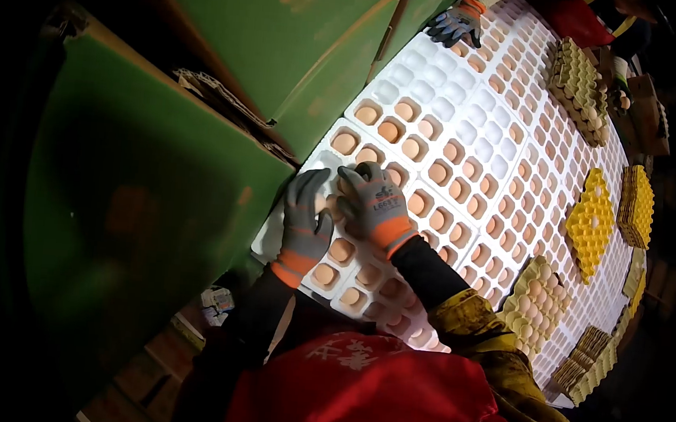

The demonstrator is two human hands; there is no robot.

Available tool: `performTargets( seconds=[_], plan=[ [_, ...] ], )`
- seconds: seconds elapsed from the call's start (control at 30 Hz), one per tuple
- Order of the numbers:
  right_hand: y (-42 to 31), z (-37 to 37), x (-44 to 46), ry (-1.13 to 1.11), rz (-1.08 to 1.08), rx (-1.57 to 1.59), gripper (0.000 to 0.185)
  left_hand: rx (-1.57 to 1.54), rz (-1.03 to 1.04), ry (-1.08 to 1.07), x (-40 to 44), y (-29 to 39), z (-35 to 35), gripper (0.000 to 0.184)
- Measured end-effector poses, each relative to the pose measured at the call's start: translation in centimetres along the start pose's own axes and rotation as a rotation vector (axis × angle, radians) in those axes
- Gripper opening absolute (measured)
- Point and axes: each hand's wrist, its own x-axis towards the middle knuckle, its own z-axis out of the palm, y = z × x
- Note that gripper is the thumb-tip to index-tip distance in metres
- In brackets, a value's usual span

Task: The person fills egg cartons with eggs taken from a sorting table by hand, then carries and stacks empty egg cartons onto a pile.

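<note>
Both of my hands wear grey gloves with orange cuffs and work low over a white foam egg tray [344,300]. My left hand [306,212] is curled at the tray's near left side, with a pale egg [321,202] showing between its fingers and thumb. Just right of it, my right hand [366,200] has its fingers bent down around an egg that is mostly hidden. Brown eggs sit singly in the pockets around my hands, such as one egg [345,142] above them and another egg [341,250] below.
Large green cartons [155,220] border the left side. Another person's gloved hand [456,26] rests over trays at the far end. To the right stand stacked pulp egg trays [579,87], a yellow egg tray [591,223] and an egg-filled pulp tray [535,306].
</note>
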Motion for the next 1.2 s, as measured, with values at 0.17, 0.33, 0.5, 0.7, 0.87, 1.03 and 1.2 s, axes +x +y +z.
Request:
performTargets(
  seconds=[0.17, 0.33, 0.5, 0.7, 0.87, 1.03, 1.2],
  plan=[
    [1.6, 0.3, 0.3, 0.068, 0.101, 0.328, 0.041, 0.285, 0.056, -0.090, -0.6, -2.6, 1.0, 0.041],
    [-0.8, 0.0, 1.7, 0.286, -0.016, 0.644, 0.043, 0.167, 0.008, -0.041, -3.0, 1.5, -0.2, 0.044],
    [0.8, 1.9, 0.6, 0.183, -0.147, 0.260, 0.032, 0.015, -0.100, -0.153, -7.5, 3.5, 0.3, 0.037],
    [5.1, -4.4, -16.7, 0.185, 0.111, 0.430, 0.033, -0.098, 0.078, -0.299, -8.8, 9.4, 5.3, 0.031],
    [8.6, -10.1, -37.3, 0.384, 0.349, 0.165, 0.034, -0.229, 0.164, -0.647, -9.0, 17.1, 12.5, 0.034],
    [13.9, -14.3, -50.5, 0.594, 0.874, 0.230, 0.029, -0.156, 0.584, -0.637, -10.9, 25.6, 20.0, 0.042],
    [20.5, -14.3, -47.9, 0.707, 0.566, -0.075, 0.037, 0.224, 0.754, -0.785, -10.2, 31.5, 28.7, 0.060]
  ],
)
